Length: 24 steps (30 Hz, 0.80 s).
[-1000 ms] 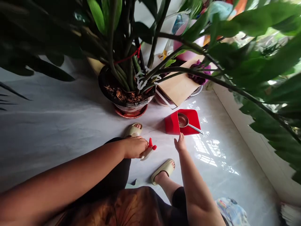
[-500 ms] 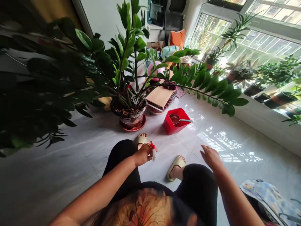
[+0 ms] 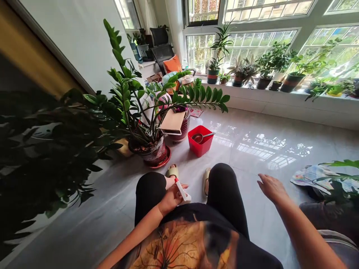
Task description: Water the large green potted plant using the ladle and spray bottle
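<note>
My left hand (image 3: 170, 198) is closed around a small white spray bottle with a red nozzle (image 3: 181, 190), held between my knees. To the right, my right hand (image 3: 270, 186) hovers over the grey floor with its fingers spread and nothing in it. Ahead of my sandalled feet stands a red square tub (image 3: 199, 141) with a metal ladle (image 3: 201, 137) lying in it. A tall leafy plant grows from a dark glazed pot (image 3: 151, 153) on a red saucer, left of the tub.
A round pot covered by a brown board (image 3: 173, 121) sits behind the tub. Several potted plants line the window ledge (image 3: 280, 99). A large dark plant (image 3: 42, 149) fills the left side. Patterned cloth (image 3: 310, 175) and another plant (image 3: 340, 183) lie at right.
My view has risen from the floor to take in the room. My left hand drew the spray bottle back toward my lap. My right hand moved away from the red tub, out to the right.
</note>
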Tool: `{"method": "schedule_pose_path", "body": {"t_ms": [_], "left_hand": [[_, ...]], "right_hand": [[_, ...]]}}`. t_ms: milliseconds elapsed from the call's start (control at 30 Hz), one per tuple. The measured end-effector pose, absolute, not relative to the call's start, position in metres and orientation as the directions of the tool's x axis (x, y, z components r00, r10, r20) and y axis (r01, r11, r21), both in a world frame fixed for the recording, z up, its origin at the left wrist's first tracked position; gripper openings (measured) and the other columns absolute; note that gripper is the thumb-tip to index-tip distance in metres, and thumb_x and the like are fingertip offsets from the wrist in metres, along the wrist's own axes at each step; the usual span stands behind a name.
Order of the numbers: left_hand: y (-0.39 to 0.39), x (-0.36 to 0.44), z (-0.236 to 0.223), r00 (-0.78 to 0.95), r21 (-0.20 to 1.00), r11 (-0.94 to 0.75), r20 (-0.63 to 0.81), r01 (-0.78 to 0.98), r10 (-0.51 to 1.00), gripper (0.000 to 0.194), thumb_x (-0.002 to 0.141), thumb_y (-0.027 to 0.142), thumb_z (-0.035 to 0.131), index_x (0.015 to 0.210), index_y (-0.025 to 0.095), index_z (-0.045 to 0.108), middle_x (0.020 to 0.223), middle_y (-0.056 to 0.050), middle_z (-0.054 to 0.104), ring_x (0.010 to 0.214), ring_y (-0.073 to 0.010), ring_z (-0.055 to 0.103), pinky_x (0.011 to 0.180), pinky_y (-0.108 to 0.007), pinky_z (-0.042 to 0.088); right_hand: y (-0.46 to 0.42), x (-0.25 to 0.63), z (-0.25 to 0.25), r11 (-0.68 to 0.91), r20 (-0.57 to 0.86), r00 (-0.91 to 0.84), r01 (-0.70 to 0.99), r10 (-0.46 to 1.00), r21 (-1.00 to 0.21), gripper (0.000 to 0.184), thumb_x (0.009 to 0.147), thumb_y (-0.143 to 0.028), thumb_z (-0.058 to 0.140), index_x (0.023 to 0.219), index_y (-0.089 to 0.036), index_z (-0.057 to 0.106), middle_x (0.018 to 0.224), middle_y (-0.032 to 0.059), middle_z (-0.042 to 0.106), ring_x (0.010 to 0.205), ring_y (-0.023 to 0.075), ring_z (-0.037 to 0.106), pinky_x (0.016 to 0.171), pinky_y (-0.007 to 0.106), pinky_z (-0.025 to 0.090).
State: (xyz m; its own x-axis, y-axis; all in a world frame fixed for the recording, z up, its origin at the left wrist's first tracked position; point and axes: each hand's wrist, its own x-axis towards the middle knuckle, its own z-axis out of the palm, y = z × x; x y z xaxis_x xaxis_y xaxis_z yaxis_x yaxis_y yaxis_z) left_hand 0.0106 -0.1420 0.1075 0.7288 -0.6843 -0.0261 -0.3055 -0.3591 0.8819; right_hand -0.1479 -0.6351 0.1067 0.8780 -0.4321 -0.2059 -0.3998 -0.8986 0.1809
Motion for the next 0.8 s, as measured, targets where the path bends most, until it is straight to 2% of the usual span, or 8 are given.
{"method": "schedule_pose_path", "body": {"t_ms": [100,200,300,367,533,633,767,800], "left_hand": [[-0.136,0.011,0.104,0.781,0.866,-0.384,0.010,-0.319,-0.625,0.074,0.090,0.082,0.054,0.120,0.017,0.075,0.124,-0.020,0.074,0.116,-0.0345,0.070,0.103,-0.051,0.058],[-0.123,0.014,0.102,0.833,0.831,-0.441,0.049,-0.340,-0.551,0.071,0.095,0.077,0.050,0.127,0.018,0.071,0.130,-0.021,0.073,0.121,-0.0376,0.069,0.106,-0.058,0.056],[-0.100,0.020,0.108,0.865,0.755,-0.527,0.102,-0.389,-0.492,0.066,0.096,0.072,0.051,0.132,0.020,0.070,0.137,-0.020,0.072,0.130,-0.0391,0.066,0.120,-0.063,0.043],[-0.080,0.025,0.115,0.873,0.685,-0.590,0.145,-0.429,-0.466,0.066,0.097,0.070,0.051,0.135,0.020,0.069,0.139,-0.019,0.072,0.132,-0.0395,0.065,0.123,-0.066,0.038],[-0.027,0.049,0.127,0.857,0.423,-0.748,0.318,-0.511,-0.405,0.064,0.104,0.061,0.039,0.136,0.014,0.069,0.135,-0.022,0.073,0.125,-0.0393,0.069,0.111,-0.063,0.051],[0.006,0.065,0.118,0.872,0.414,-0.781,0.362,-0.468,-0.330,0.060,0.104,0.060,0.041,0.137,0.018,0.068,0.134,-0.018,0.075,0.121,-0.0378,0.072,0.107,-0.058,0.056],[0.050,0.079,0.088,0.929,0.481,-0.803,0.285,-0.351,-0.235,0.052,0.103,0.049,0.045,0.143,0.020,0.062,0.137,-0.015,0.074,0.123,-0.0356,0.072,0.105,-0.052,0.059],[0.059,0.081,0.079,0.938,0.484,-0.810,0.264,-0.331,-0.226,0.050,0.102,0.048,0.047,0.144,0.024,0.062,0.136,-0.012,0.075,0.121,-0.0346,0.073,0.104,-0.051,0.060]], "right_hand": [[-0.615,-0.143,0.101,-0.909,-0.278,0.866,-0.397,-0.416,0.125,0.032,0.109,-0.023,0.049,0.133,-0.013,0.067,0.131,0.0186,0.073,0.120,0.0311,0.070,0.097,0.038,0.046],[-0.594,-0.114,0.102,-0.925,-0.323,0.871,-0.379,-0.369,0.034,0.024,0.107,-0.020,0.051,0.122,-0.014,0.070,0.126,0.0175,0.074,0.118,0.0307,0.069,0.093,0.037,0.045],[-0.576,-0.071,0.101,-0.941,-0.313,0.899,-0.337,-0.308,-0.042,0.022,0.106,-0.018,0.051,0.118,-0.016,0.069,0.126,0.0159,0.073,0.117,0.0297,0.068,0.091,0.036,0.043],[-0.563,-0.041,0.098,-0.949,-0.297,0.917,-0.303,-0.266,-0.084,0.021,0.106,-0.017,0.051,0.118,-0.017,0.068,0.127,0.0159,0.072,0.119,0.0294,0.066,0.093,0.036,0.042],[-0.531,0.020,0.091,-0.973,-0.274,0.952,-0.179,-0.133,-0.147,0.020,0.105,-0.014,0.050,0.114,-0.016,0.068,0.122,0.0157,0.072,0.117,0.0281,0.066,0.095,0.035,0.041],[-0.519,0.056,0.084,-0.983,-0.278,0.957,-0.126,-0.085,-0.134,0.021,0.103,-0.013,0.050,0.113,-0.017,0.068,0.120,0.0141,0.073,0.115,0.0271,0.066,0.094,0.034,0.042],[-0.520,0.124,0.065,-0.990,-0.277,0.957,-0.110,-0.081,-0.090,0.023,0.103,-0.014,0.051,0.119,-0.016,0.067,0.125,0.0141,0.072,0.117,0.0261,0.065,0.096,0.032,0.042],[-0.524,0.144,0.059,-0.990,-0.274,0.958,-0.113,-0.088,-0.080,0.024,0.102,-0.015,0.052,0.122,-0.016,0.067,0.128,0.0145,0.071,0.119,0.0262,0.064,0.097,0.031,0.043]]}}
